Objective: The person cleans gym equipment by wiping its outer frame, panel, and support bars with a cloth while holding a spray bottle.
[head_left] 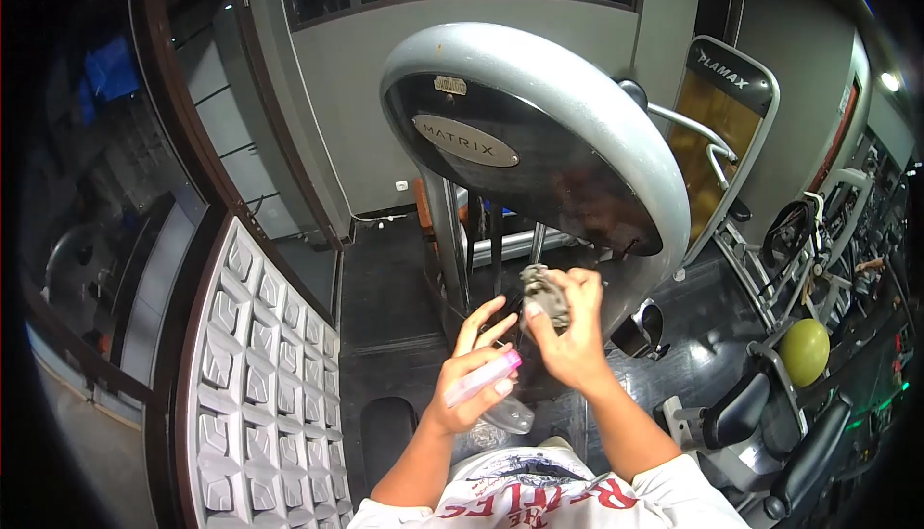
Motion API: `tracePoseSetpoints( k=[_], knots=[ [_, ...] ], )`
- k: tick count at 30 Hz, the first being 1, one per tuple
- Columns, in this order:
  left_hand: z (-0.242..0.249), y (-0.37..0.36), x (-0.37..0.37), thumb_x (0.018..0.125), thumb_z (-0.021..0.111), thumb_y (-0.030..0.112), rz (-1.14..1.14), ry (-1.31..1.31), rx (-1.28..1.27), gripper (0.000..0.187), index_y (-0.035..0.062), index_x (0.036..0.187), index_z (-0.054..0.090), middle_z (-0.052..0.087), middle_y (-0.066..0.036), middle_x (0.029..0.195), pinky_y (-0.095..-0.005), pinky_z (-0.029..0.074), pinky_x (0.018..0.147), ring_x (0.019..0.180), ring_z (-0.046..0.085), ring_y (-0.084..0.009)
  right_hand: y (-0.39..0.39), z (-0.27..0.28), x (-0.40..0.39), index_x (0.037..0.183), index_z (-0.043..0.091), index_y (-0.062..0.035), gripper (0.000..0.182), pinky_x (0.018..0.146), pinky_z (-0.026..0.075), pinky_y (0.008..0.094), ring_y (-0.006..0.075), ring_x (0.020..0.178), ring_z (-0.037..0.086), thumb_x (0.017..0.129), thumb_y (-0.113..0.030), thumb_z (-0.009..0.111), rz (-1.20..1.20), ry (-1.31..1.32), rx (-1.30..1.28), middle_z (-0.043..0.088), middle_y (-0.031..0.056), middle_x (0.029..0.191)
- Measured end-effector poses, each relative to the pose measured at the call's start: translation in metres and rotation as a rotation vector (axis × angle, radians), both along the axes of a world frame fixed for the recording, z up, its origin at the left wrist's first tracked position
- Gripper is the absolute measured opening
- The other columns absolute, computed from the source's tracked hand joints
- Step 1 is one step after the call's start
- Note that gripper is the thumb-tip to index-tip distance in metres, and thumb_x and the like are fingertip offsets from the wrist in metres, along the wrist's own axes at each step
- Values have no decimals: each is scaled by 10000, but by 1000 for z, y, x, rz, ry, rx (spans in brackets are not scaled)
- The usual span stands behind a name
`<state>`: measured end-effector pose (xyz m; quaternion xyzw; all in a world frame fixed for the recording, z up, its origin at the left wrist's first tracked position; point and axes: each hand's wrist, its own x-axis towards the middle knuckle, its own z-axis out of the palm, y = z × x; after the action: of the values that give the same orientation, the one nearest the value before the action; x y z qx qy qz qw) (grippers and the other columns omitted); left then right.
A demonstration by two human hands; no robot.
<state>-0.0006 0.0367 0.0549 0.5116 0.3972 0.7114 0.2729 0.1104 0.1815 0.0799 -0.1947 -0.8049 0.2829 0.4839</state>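
Note:
My left hand (470, 380) holds a pink-capped, translucent bottle (484, 380) across its palm, with the thumb and some fingers round it and others spread. Just to the right and higher, my right hand (575, 332) pinches a crumpled grey-green cloth (545, 300) between thumb and fingers. The two hands are close together but apart, in front of the large grey and black gym machine (539, 134) marked MATRIX. Below my left hand is a clear, rounded plastic-looking object (510, 416); what it rests on is hard to tell.
A white panel with raised shapes (269, 375) stands at the left, beside a glass door. To the right are a PLAMAX machine (727, 115), a yellow-green ball (805, 352) and black padded seats (739, 412). The floor (385, 288) is dark.

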Motion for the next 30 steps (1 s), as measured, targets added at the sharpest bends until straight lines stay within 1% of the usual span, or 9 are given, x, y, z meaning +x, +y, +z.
tracePoseSetpoints(
  k=[5, 10, 13, 18, 22, 23, 24, 28, 30],
  knots=[
    [-5, 25, 4, 929, 635, 210, 127, 113, 22, 269, -36, 1024, 683, 525, -274, 1420, -434, 316, 1152, 1441, 394, -360, -4, -17, 4, 1520, 385, 34, 593, 1142, 328, 397, 297, 1308, 434, 961, -144, 471, 443, -100, -221, 399, 207, 1419],
    [-22, 33, 4, 966, 586, 218, 150, -319, -2, 266, -33, 1011, 661, 586, -156, 1237, -353, 407, 1014, 1210, 537, -237, -25, 2, 16, 1385, 516, -4, 599, 1067, 405, 395, 283, 1222, 506, 869, -215, 733, 536, 126, -363, 469, 183, 1368],
    [-13, 36, 6, 1009, 554, 245, 245, -279, 43, 294, -30, 1049, 647, 534, -129, 1218, -328, 418, 974, 1123, 552, -201, -48, 21, 36, 1294, 591, -33, 586, 994, 411, 420, 347, 1117, 552, 779, -203, 812, 130, -162, 312, 481, 196, 1319],
    [13, 30, 13, 1070, 482, 319, 237, -72, -2, 410, -28, 1272, 561, 512, -80, 1207, -305, 452, 966, 1072, 556, -155, -45, 13, 44, 1340, 532, -15, 676, 949, 467, 464, 397, 1109, 553, 756, -188, 823, 355, -252, 151, 499, 225, 1290],
    [30, 35, 13, 895, 746, 265, 104, 170, -22, 581, -20, 1364, 555, 473, -141, 1334, -362, 366, 1110, 1290, 446, -227, -48, 5, 47, 1271, 513, 3, 632, 878, 528, 501, 432, 1102, 586, 735, -162, 806, 282, -209, 144, 528, 231, 1258],
    [32, 37, 19, 719, 883, 257, 29, 1, -38, 796, 3, 1391, 541, 404, -154, 1425, -376, 342, 1139, 1363, 369, -254, -49, 3, 48, 1244, 511, 8, 613, 858, 542, 508, 440, 1093, 600, 730, -158, 801, 278, -196, 136, 534, 237, 1251],
    [31, 40, 13, 599, 952, 284, 142, 377, -85, 1004, 28, 1451, 488, 342, -166, 1466, -389, 306, 1174, 1408, 313, -288, -48, 3, 50, 1218, 512, 10, 597, 829, 551, 505, 438, 1047, 622, 723, -160, 800, 231, -226, 107, 553, 238, 1216],
    [42, 36, 28, 485, 1018, 434, -126, 301, -40, 1375, 52, 1593, 298, 186, -214, 1531, -421, 238, 1210, 1480, 202, -376, -33, -3, 63, 1118, 520, 25, 524, 671, 587, 399, 326, 723, 734, 727, -169, 810, 88, -71, -65, 692, 138, 809],
    [41, 37, 21, 594, 982, 441, -230, 205, 38, 1243, 43, 1577, 333, 222, -187, 1515, -416, 240, 1209, 1466, 259, -356, -30, 3, 70, 1101, 519, 25, 489, 677, 581, 336, 238, 735, 741, 764, -141, 832, 76, 25, -90, 710, 122, 799]
  ],
)
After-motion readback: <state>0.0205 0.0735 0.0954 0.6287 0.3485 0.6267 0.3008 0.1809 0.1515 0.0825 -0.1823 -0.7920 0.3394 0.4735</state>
